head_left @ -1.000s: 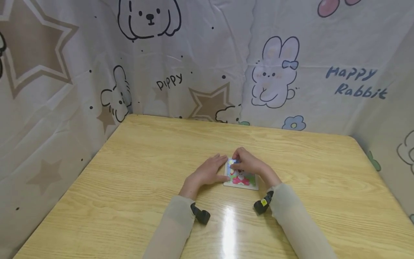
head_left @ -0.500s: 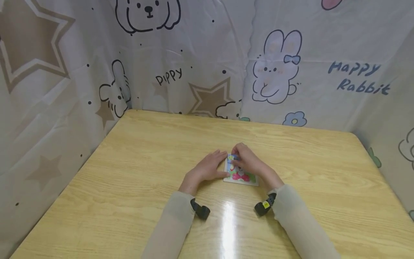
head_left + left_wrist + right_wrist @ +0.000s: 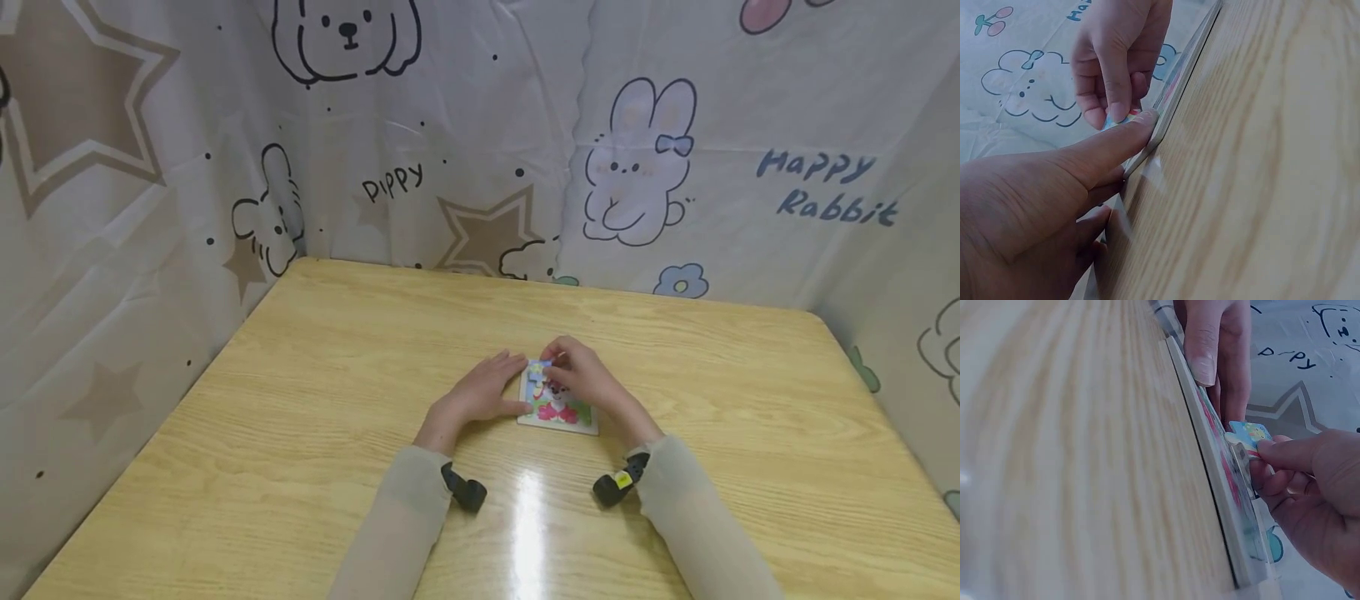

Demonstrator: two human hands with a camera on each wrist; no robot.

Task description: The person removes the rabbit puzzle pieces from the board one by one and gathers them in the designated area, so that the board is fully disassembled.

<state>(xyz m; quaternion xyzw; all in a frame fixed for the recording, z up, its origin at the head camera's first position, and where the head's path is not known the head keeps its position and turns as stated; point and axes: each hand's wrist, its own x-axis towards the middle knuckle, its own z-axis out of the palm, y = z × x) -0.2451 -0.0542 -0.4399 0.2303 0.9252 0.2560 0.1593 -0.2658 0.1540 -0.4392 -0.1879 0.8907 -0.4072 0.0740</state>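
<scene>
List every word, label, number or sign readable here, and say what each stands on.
"DIPPY": on the patterned cloth.
"Happy Rabbit": on the same cloth, farther right in the head view.
Yellow sticker on the right wrist's black camera: too small to read.
Picture board: no lettering can be made out.

Blue-and-yellow piece, pink-and-green picture board, yellow wood-grained table
</scene>
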